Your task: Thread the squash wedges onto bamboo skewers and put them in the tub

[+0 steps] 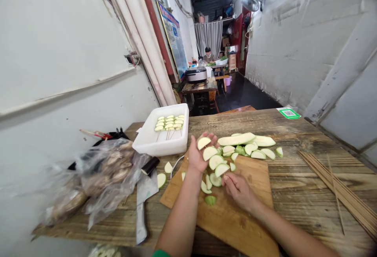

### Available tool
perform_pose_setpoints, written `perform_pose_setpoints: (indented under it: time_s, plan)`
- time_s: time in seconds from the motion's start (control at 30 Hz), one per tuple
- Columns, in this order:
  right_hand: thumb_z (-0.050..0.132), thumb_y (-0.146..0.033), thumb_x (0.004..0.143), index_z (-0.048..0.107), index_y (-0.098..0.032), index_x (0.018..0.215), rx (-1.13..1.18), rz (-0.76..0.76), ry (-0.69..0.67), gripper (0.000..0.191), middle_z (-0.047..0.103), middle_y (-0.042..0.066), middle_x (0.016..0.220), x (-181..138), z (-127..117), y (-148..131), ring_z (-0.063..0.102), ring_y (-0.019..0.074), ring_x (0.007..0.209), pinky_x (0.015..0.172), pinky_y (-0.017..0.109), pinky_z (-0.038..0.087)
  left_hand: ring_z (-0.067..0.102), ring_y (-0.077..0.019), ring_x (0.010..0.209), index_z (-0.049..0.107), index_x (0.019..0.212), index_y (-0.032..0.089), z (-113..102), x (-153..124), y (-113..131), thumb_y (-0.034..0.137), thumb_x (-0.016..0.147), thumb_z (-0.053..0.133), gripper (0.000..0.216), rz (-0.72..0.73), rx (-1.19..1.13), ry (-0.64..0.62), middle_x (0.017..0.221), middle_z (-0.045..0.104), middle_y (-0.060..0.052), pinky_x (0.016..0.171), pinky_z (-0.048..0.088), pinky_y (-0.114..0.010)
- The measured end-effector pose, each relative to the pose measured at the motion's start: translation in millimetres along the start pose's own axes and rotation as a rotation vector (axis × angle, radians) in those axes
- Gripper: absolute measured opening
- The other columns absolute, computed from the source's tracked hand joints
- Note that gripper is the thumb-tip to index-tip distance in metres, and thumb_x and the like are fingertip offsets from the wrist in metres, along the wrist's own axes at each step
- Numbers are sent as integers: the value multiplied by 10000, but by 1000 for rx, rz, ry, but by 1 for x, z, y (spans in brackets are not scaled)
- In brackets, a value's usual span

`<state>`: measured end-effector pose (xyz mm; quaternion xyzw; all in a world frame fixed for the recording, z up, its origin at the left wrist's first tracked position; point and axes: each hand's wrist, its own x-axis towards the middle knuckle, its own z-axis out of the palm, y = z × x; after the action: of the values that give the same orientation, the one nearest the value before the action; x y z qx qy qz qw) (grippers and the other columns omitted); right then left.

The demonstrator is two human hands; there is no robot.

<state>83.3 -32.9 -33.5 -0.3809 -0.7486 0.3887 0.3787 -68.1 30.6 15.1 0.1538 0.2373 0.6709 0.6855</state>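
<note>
Half-round slices of pale green squash (210, 153) line up in a slanting row between my hands, seemingly threaded on a thin skewer. My right hand (239, 189) is closed, pinching the lower end of this row; the stick itself is mostly hidden. Palm up, my left hand (199, 155) lies behind the upper slices, its fingers apart and stretched out. Loose slices and a green end piece (210, 200) lie on the wooden cutting board (235, 225) below. Behind it are more slices and long peeled squash pieces (237, 139).
A white plastic tub (160, 149) at the back left holds skewered slices. A cleaver (141, 214) lies left of the board, near plastic bags of brownish food (108, 166). Bamboo skewers (341, 194) lie at the right. A person (208, 56) sits far behind, beyond a cooker (196, 75).
</note>
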Motion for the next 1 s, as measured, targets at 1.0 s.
perform_pose_setpoints:
  time_s: [1.0]
  plan:
    - [319,-391,889,461,-173,670,202,111,-23,340,347,-74,444,2,2,5,333,75,410,441,200,263,604,-223,920,553,1021,147,2,-2,-10,552,754,453,495,61,110,6,1008,625,-133,833,459,-371]
